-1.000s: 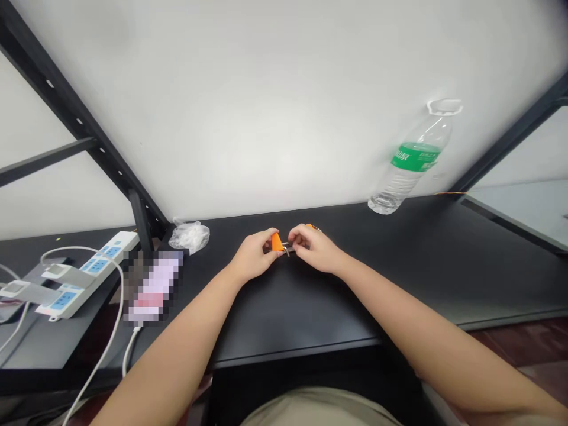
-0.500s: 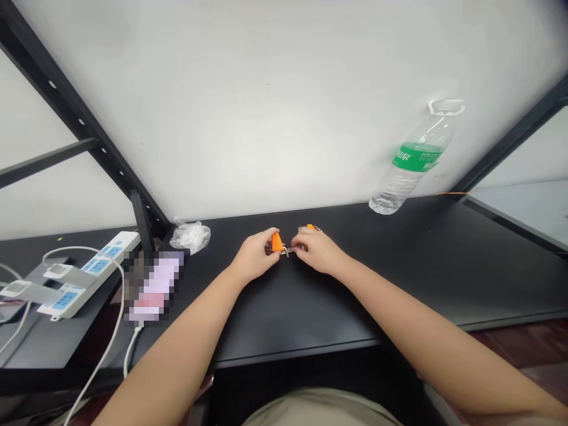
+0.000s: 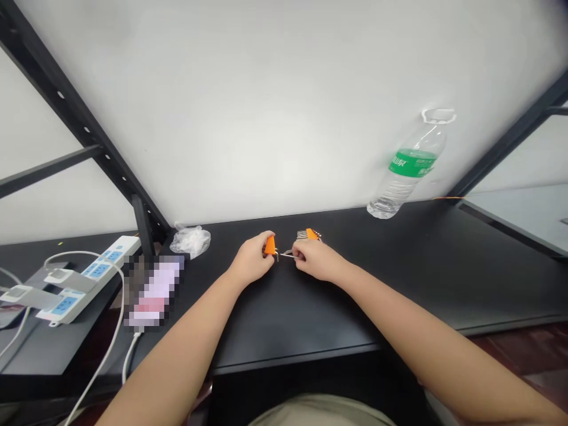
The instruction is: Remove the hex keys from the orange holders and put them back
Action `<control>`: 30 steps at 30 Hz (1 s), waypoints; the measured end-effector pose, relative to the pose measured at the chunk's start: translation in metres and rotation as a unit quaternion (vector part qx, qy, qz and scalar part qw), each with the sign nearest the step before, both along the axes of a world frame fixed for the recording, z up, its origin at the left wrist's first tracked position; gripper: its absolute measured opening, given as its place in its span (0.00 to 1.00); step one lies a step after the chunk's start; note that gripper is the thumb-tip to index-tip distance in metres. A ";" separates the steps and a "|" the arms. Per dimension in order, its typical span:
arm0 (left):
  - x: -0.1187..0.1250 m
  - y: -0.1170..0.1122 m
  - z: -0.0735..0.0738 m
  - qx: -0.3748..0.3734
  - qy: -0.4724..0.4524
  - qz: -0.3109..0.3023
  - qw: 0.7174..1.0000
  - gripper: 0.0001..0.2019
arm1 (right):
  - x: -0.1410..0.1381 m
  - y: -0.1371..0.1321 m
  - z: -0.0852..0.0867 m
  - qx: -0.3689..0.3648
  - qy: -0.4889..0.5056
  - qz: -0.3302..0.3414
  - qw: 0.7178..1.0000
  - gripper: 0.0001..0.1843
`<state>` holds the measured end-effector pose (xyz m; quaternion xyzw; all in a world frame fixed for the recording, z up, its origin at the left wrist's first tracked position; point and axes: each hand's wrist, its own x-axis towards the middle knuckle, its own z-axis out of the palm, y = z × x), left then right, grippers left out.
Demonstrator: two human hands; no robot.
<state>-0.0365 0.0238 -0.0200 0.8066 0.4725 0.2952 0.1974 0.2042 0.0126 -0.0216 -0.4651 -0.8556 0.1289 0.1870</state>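
Left hand: I had the left hand (image 3: 255,256) pinching an orange holder (image 3: 270,245) between thumb and fingers, over the middle of the counter (image 3: 310,319); a bent metal end (image 3: 277,256) showed at its right side.
Right hand: I had the right hand (image 3: 317,258) gripping a thin metal rod (image 3: 288,255), its tip pointing toward the orange holder, near but apart.
Second holder: I saw another orange piece (image 3: 312,234) with a row of metal keys (image 3: 302,235) just beyond the right hand.
Back edge: I saw a crumpled plastic bag (image 3: 190,241) leftward, a green-labelled bottle (image 3: 412,163) rightward.
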 end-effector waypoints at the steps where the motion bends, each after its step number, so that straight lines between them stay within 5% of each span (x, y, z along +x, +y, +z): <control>1: 0.000 0.000 0.000 0.000 -0.001 -0.002 1.000 0.27 | 0.001 0.002 0.001 0.003 0.022 0.007 1.000 0.05; 7: 0.002 -0.003 0.002 -0.019 -0.027 -0.034 0.999 0.25 | 0.003 0.006 0.008 0.059 0.118 -0.006 0.991 0.06; 22: 0.003 -0.005 0.004 -0.066 -0.080 -0.067 0.992 0.21 | 0.004 0.005 -0.001 0.125 0.078 0.027 0.989 0.10; 30: 0.010 -0.016 0.017 -0.035 -0.047 -0.103 0.993 0.07 | -0.018 -0.012 0.012 0.064 0.157 0.080 0.982 0.11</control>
